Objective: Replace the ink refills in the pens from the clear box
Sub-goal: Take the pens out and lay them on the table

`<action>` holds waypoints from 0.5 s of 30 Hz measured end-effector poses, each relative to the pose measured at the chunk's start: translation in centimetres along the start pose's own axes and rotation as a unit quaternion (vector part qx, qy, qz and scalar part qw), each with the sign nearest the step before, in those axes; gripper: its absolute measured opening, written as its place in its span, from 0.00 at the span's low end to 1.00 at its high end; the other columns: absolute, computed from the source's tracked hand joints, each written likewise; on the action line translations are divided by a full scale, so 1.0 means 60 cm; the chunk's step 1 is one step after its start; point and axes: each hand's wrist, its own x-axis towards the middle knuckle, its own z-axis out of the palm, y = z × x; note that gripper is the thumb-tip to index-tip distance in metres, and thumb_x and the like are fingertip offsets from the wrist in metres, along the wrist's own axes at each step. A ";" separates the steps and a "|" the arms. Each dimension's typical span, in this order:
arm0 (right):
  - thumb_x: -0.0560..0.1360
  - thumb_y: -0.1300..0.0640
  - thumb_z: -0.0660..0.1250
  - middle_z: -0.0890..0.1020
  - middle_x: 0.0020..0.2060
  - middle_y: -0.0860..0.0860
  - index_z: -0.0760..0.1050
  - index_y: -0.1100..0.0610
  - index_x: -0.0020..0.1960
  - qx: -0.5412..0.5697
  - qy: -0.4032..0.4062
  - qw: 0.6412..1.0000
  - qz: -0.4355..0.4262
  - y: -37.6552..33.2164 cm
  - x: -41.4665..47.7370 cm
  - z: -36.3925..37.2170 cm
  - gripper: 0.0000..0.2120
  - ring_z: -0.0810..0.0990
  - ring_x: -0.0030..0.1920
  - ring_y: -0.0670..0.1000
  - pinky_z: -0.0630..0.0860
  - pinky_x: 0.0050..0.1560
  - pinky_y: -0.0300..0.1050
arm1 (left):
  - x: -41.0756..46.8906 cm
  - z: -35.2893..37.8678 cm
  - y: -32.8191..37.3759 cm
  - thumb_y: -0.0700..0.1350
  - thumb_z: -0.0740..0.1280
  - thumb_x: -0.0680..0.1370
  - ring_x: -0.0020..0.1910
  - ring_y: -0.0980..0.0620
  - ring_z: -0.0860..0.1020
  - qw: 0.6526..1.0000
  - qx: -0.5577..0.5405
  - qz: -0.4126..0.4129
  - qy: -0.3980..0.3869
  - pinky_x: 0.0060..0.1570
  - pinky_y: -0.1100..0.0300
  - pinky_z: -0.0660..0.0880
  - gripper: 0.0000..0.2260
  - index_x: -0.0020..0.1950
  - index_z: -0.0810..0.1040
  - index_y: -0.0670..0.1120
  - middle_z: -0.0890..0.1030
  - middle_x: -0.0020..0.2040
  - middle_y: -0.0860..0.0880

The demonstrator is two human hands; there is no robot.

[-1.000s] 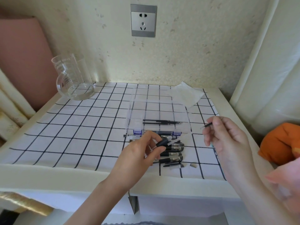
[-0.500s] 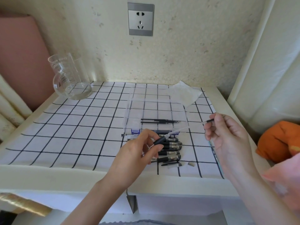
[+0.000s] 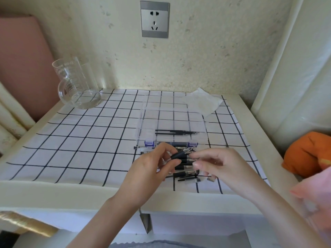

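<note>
My left hand (image 3: 152, 167) pinches a black pen (image 3: 179, 154) by its dark grip, tip pointing up and right. My right hand (image 3: 220, 165) has its fingertips at the pen's tip end; what they hold is hidden. Under both hands lie several more black pens (image 3: 186, 173) in a row on the checked cloth. Just behind them stands the clear box (image 3: 172, 126) with purple latches, holding a few thin black refills (image 3: 176, 132).
A glass measuring jug (image 3: 77, 85) stands at the back left. A crumpled tissue (image 3: 202, 102) lies behind the box. A small cap piece (image 3: 211, 179) lies right of the pens. An orange cushion (image 3: 308, 154) sits off the table's right edge.
My right hand moved left and down from beside the box to meet the pen tip held by my left hand. The thin refill it held up is no longer visible.
</note>
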 end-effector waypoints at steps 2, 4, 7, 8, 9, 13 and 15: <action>0.70 0.56 0.72 0.83 0.35 0.44 0.82 0.47 0.43 -0.102 0.028 0.994 0.011 0.013 0.002 -0.013 0.04 0.74 0.31 0.38 0.70 0.34 0.29 | -0.001 -0.002 0.002 0.50 0.65 0.76 0.28 0.60 0.75 1.000 -0.008 -0.001 0.001 0.28 0.72 0.67 0.04 0.47 0.71 0.58 0.79 0.35 0.56; 0.68 0.56 0.74 0.82 0.35 0.45 0.81 0.48 0.40 -0.174 0.028 0.984 0.036 0.025 0.001 -0.024 0.04 0.74 0.32 0.38 0.69 0.35 0.30 | -0.002 -0.003 0.004 0.49 0.65 0.76 0.29 0.62 0.75 1.000 -0.013 -0.004 -0.002 0.27 0.74 0.66 0.04 0.47 0.71 0.57 0.79 0.34 0.55; 0.66 0.58 0.75 0.81 0.38 0.47 0.79 0.50 0.40 -0.204 -0.014 0.976 0.078 0.039 0.000 -0.028 0.07 0.74 0.33 0.40 0.69 0.35 0.33 | -0.001 -0.002 0.002 0.50 0.65 0.76 0.30 0.61 0.75 1.000 -0.012 -0.004 -0.004 0.28 0.73 0.67 0.04 0.47 0.71 0.57 0.79 0.34 0.55; 0.66 0.59 0.75 0.81 0.38 0.47 0.78 0.51 0.41 -0.211 -0.021 0.974 0.083 0.042 0.000 -0.025 0.07 0.74 0.33 0.41 0.69 0.35 0.32 | 0.000 -0.001 0.001 0.50 0.65 0.75 0.30 0.60 0.75 1.000 -0.009 -0.004 -0.004 0.29 0.72 0.67 0.04 0.47 0.71 0.57 0.79 0.35 0.55; 0.67 0.60 0.75 0.81 0.38 0.47 0.78 0.51 0.41 -0.219 -0.022 0.972 0.080 0.045 0.001 -0.023 0.07 0.74 0.33 0.41 0.69 0.35 0.32 | 0.000 -0.001 0.001 0.51 0.65 0.75 0.30 0.60 0.75 1.000 -0.008 -0.003 -0.004 0.29 0.71 0.68 0.04 0.47 0.71 0.57 0.79 0.36 0.56; 0.69 0.61 0.72 0.80 0.37 0.46 0.78 0.50 0.38 -0.232 -0.004 0.971 0.054 0.050 0.006 -0.015 0.07 0.75 0.35 0.41 0.71 0.38 0.34 | 0.000 -0.002 0.001 0.50 0.65 0.75 0.29 0.61 0.74 1.000 -0.012 -0.003 -0.004 0.28 0.73 0.67 0.04 0.47 0.71 0.57 0.79 0.34 0.56; 0.71 0.60 0.71 0.82 0.36 0.47 0.78 0.49 0.38 -0.218 0.024 0.975 0.038 0.044 0.008 -0.018 0.07 0.78 0.38 0.43 0.75 0.43 0.39 | 0.000 -0.003 0.001 0.50 0.65 0.75 0.29 0.60 0.74 1.000 -0.009 0.000 -0.007 0.26 0.73 0.66 0.04 0.47 0.71 0.57 0.79 0.34 0.55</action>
